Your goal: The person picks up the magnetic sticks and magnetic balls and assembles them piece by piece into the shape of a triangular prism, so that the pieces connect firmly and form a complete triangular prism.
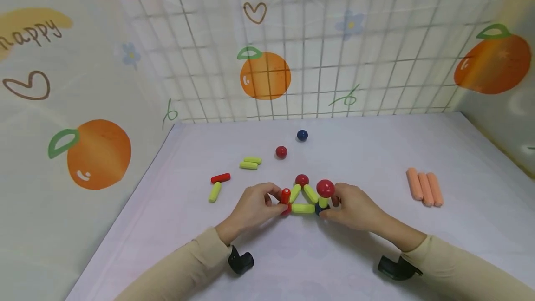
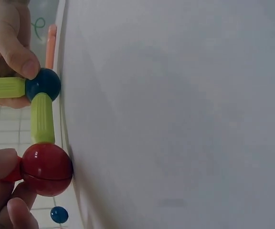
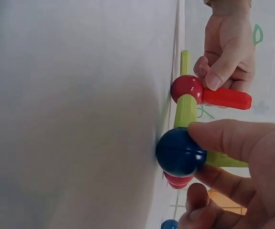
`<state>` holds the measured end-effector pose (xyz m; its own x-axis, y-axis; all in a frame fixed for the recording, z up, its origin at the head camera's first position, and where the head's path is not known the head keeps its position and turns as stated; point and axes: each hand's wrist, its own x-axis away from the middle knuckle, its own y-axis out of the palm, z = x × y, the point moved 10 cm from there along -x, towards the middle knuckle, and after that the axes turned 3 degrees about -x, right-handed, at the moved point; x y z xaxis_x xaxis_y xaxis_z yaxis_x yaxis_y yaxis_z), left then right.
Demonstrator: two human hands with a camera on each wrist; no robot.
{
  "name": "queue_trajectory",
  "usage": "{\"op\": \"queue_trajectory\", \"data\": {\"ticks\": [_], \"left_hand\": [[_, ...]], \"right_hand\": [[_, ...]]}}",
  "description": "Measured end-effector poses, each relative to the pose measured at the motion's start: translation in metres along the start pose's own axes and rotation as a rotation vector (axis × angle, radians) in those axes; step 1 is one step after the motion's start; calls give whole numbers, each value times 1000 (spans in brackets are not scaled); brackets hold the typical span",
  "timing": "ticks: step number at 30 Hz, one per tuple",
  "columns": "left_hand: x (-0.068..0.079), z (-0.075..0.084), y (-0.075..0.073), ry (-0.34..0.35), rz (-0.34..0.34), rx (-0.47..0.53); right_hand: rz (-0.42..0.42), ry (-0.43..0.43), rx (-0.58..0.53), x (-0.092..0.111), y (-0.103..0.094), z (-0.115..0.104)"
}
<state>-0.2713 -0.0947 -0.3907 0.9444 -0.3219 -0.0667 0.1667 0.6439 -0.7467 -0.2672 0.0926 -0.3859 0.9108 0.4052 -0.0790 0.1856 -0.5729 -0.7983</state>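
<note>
A triangle of yellow-green toy rods (image 1: 303, 208) lies in front of me, joined by balls at its corners. My left hand (image 1: 257, 206) pinches a short red rod (image 3: 228, 98) that stands on the left corner's red ball (image 2: 47, 170). At the right corner, my right hand (image 1: 355, 206) grips the dark blue ball (image 3: 181, 151) between thumb and fingers. From that blue ball rises a yellow-green rod, topped by a larger-looking red ball (image 1: 325, 188). Another red ball (image 1: 302, 180) forms the far corner.
Beyond the triangle lie a loose red ball (image 1: 281, 152) and a dark blue ball (image 1: 303, 135). Two yellow-green rods (image 1: 250, 165) sit left of them; a red rod (image 1: 220, 178) and a yellow-green one (image 1: 215, 192) lie farther left. Three orange rods (image 1: 424, 188) rest at right.
</note>
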Motion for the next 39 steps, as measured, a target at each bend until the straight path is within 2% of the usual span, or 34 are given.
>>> {"op": "queue_trajectory", "data": {"ticks": [9,12,20,27,32,35,39], "left_hand": [[-2,0,17,-9,37,10],[-3,-2,17,-25,30,19],[-3,-7,15,-64,2,31],[-6,-7,15,-40,-4,39],[-8,-6,12,-9,-47,14],[-15,-9,5,-27,-59,-21],[-40,-18,-6,-106,-50,-123]], "right_hand": [[41,0,-23,13,1,18],[62,-20,-59,17,-6,16],[270,-141,-181,31,-39,-3],[291,-93,-222,30,-39,0],[287,-72,-236,28,-37,1],[289,-67,-240,27,-36,2],[297,-72,-247,26,-35,2]]}}
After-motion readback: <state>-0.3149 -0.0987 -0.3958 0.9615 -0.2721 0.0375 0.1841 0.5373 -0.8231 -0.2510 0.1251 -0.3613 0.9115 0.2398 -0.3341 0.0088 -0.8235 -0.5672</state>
